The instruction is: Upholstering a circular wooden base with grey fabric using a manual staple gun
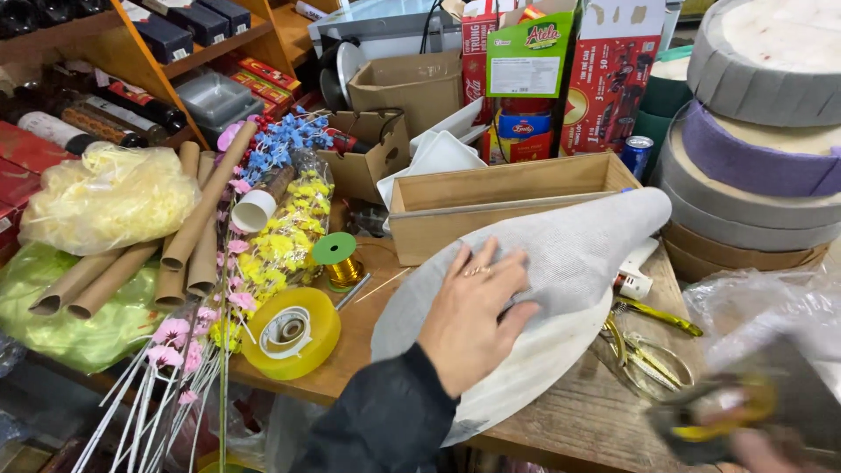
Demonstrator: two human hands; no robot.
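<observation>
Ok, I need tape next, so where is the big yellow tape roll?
In the head view, the yellow tape roll lies flat near the table's front edge, left of the left hand, just below the gold wire spool.

The right hand (760, 448) is smeared by motion blur and cut off by the lower edge; only a fingertip is made out, and whether it grips the blurred dark-and-yellow object (727, 412) beside it cannot be told. That object's kind is not readable either. Part of the white oval board (543, 350) is hidden under the grey fabric (561, 254) and the left hand (473, 320). The stacked round foam discs (771, 114) are cut off by the right edge. The scissors (644, 355) are partly covered by the clear plastic wrap (753, 307). The stems of the artificial flowers (175, 385) are lost past the bottom edge.
</observation>
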